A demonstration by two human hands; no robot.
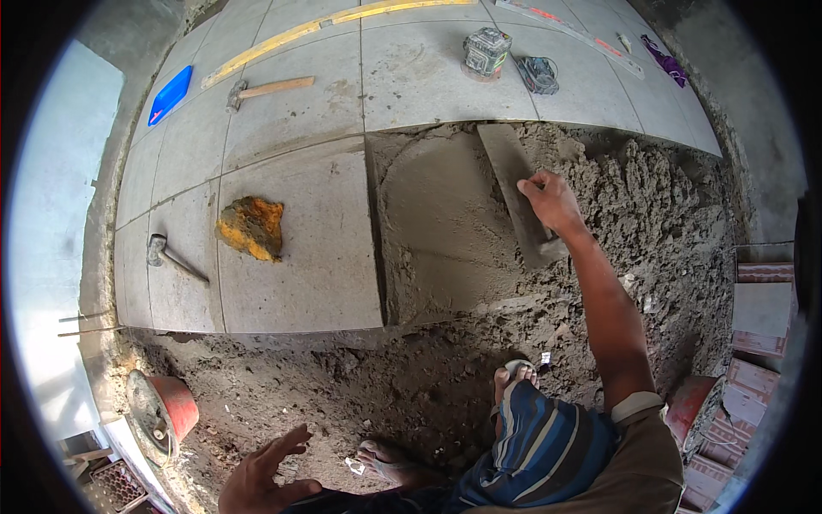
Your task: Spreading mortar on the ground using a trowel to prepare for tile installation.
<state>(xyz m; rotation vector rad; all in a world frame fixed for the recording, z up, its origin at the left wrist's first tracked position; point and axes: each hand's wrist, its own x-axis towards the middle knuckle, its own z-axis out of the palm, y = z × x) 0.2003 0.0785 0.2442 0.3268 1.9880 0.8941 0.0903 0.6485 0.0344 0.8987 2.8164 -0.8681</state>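
My right hand [552,201] is closed round the handle of a long flat steel trowel [503,158], whose blade lies on the wet mortar. To the blade's left, the mortar [437,201] is spread smooth; to its right, rough mortar [659,206] stands in lumps. The smooth patch meets the edge of a large grey tile [317,214]. Low at the left, my left hand [270,475] hangs over the bare ground with its fingers apart, holding nothing.
On the tiles are an orange-yellow dirty sponge [249,227], a mallet [175,257], a hammer [270,86], a blue tray [169,96], a yellow straightedge [282,38] and a dusty boxy device [485,53]. Red buckets [177,407] flank me; tile boxes [755,390] are stacked at right.
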